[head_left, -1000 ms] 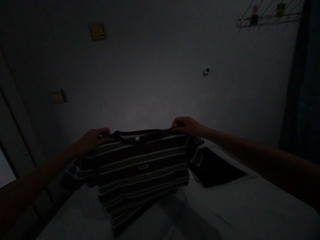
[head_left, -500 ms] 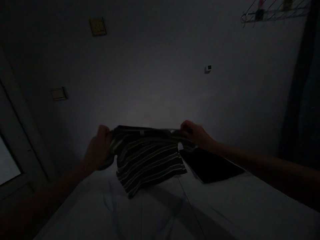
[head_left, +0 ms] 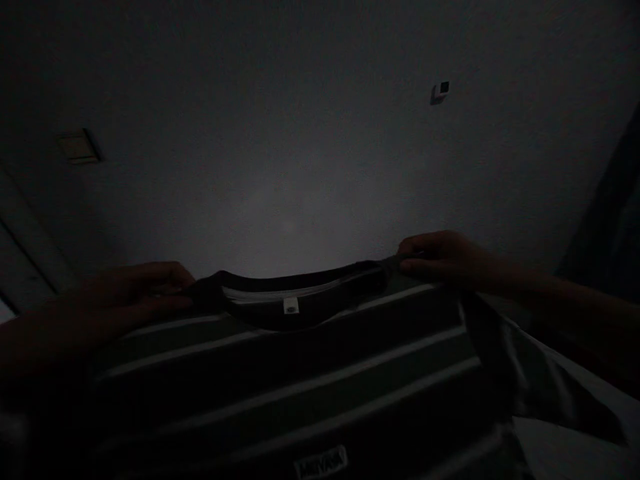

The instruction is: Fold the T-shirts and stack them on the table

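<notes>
A dark striped T-shirt (head_left: 310, 373) with green bands and pale lines hangs spread between my hands, close to the camera. Its round neckline faces up, with a small white label inside the collar and a patch of lettering on the chest. My left hand (head_left: 150, 287) pinches the shoulder left of the collar. On the other side, my right hand (head_left: 440, 257) grips the opposite shoulder between thumb and fingers. The sleeve on the right droops below my right forearm. The shirt's lower part runs out of view.
A pale wall (head_left: 290, 167) rises behind the shirt. On it are a switch plate (head_left: 79, 147) at left and a small white device (head_left: 442, 89) at right. A white surface (head_left: 560, 447) shows at the lower right, and dark cloth (head_left: 610, 207) hangs at the right edge.
The shirt has come much nearer to the camera and now fills the lower view, its neckline held wide. The view has shifted, and the dark flat item on the white surface is no longer seen.
</notes>
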`<action>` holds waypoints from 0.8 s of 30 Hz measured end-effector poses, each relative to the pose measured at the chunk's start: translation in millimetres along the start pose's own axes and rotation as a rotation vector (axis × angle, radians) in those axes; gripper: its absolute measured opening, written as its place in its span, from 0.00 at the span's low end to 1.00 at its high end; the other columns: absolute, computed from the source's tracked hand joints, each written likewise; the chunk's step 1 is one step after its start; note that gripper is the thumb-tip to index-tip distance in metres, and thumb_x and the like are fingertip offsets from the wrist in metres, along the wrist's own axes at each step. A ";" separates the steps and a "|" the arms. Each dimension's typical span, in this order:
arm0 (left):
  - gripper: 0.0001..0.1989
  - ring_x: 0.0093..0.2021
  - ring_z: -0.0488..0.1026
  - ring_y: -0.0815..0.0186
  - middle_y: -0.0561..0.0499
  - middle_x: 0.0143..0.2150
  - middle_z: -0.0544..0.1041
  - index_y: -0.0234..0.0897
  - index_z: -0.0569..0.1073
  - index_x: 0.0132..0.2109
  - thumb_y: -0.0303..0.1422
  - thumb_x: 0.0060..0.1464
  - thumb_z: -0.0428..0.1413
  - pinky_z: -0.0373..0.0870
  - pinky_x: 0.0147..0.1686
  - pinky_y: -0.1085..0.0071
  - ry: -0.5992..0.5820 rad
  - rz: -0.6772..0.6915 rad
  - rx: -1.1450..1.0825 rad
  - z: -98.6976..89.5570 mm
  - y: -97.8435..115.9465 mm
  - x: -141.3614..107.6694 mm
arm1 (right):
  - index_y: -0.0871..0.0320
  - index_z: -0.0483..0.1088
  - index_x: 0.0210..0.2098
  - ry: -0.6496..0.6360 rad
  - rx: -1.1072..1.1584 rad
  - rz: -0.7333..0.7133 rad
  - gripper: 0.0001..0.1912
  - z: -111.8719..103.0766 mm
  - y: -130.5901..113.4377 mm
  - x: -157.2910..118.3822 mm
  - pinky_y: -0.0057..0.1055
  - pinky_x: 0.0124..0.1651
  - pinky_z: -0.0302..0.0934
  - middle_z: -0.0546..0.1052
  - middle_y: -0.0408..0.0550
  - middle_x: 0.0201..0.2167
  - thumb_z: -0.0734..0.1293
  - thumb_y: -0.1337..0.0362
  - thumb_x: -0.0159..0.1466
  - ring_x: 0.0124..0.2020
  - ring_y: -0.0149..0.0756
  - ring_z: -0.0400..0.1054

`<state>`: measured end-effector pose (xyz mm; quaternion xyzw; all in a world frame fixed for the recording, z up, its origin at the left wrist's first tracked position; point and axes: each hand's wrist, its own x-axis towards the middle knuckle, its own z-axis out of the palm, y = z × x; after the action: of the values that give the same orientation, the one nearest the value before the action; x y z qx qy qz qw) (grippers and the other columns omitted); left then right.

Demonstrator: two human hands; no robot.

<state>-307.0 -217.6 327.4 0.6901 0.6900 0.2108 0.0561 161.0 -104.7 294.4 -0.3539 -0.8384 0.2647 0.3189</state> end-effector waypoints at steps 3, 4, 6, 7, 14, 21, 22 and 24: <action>0.25 0.34 0.73 0.66 0.53 0.32 0.77 0.37 0.76 0.39 0.53 0.49 0.50 0.68 0.34 0.72 -0.248 0.075 -0.042 46.7 -10.6 34.4 | 0.57 0.73 0.29 -0.066 -0.111 0.004 0.23 53.8 65.5 32.0 0.28 0.28 0.55 0.72 0.43 0.24 0.65 0.42 0.61 0.26 0.32 0.64; 0.23 0.33 0.73 0.65 0.53 0.31 0.77 0.38 0.75 0.38 0.53 0.50 0.50 0.67 0.33 0.72 -0.254 0.092 -0.039 70.5 -21.1 47.6 | 0.57 0.72 0.28 -0.069 -0.150 0.005 0.23 74.9 92.3 42.7 0.29 0.29 0.55 0.72 0.44 0.24 0.64 0.42 0.62 0.27 0.33 0.65; 0.20 0.32 0.73 0.65 0.53 0.31 0.77 0.38 0.74 0.37 0.50 0.53 0.50 0.67 0.33 0.73 -0.258 0.131 -0.024 124.3 -49.0 76.2 | 0.57 0.72 0.28 -0.083 -0.241 0.028 0.23 117.4 146.6 63.5 0.29 0.31 0.55 0.74 0.45 0.25 0.63 0.44 0.64 0.28 0.34 0.66; 0.17 0.33 0.73 0.65 0.52 0.32 0.77 0.39 0.73 0.37 0.47 0.55 0.49 0.67 0.34 0.73 -0.264 0.155 -0.005 152.4 -64.5 91.0 | 0.58 0.72 0.28 -0.090 -0.302 0.049 0.22 137.6 171.8 73.2 0.29 0.32 0.56 0.75 0.46 0.26 0.62 0.47 0.65 0.28 0.35 0.67; 0.11 0.41 0.77 0.59 0.47 0.40 0.80 0.39 0.71 0.43 0.40 0.62 0.49 0.66 0.38 0.70 -0.351 0.068 0.348 303.9 -138.7 169.2 | 0.58 0.73 0.37 -0.197 -0.590 0.172 0.12 223.9 278.4 117.6 0.28 0.37 0.58 0.80 0.52 0.39 0.63 0.57 0.68 0.39 0.40 0.73; 0.15 0.43 0.76 0.57 0.43 0.44 0.79 0.39 0.71 0.48 0.43 0.65 0.47 0.66 0.39 0.68 -0.313 0.070 0.423 326.0 -149.7 194.4 | 0.57 0.72 0.42 -0.209 -0.693 0.200 0.15 220.2 299.4 131.0 0.30 0.39 0.58 0.79 0.53 0.43 0.60 0.54 0.71 0.43 0.42 0.72; 0.15 0.44 0.76 0.56 0.43 0.44 0.79 0.38 0.71 0.47 0.43 0.65 0.47 0.67 0.39 0.67 -0.306 0.074 0.433 325.6 -149.7 201.6 | 0.58 0.73 0.43 -0.212 -0.708 0.204 0.15 217.7 302.1 136.8 0.30 0.39 0.59 0.79 0.53 0.43 0.61 0.54 0.70 0.43 0.42 0.72; 0.13 0.47 0.74 0.55 0.41 0.46 0.78 0.37 0.72 0.47 0.40 0.64 0.49 0.67 0.42 0.66 -0.281 0.079 0.452 326.0 -146.7 216.0 | 0.60 0.73 0.44 -0.204 -0.744 0.216 0.14 215.6 305.1 150.6 0.32 0.42 0.60 0.79 0.56 0.43 0.62 0.55 0.69 0.44 0.45 0.72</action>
<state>-332.0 68.9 24.4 0.7341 0.6775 -0.0444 -0.0127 52.6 149.0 0.9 -0.5031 -0.8624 0.0090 0.0545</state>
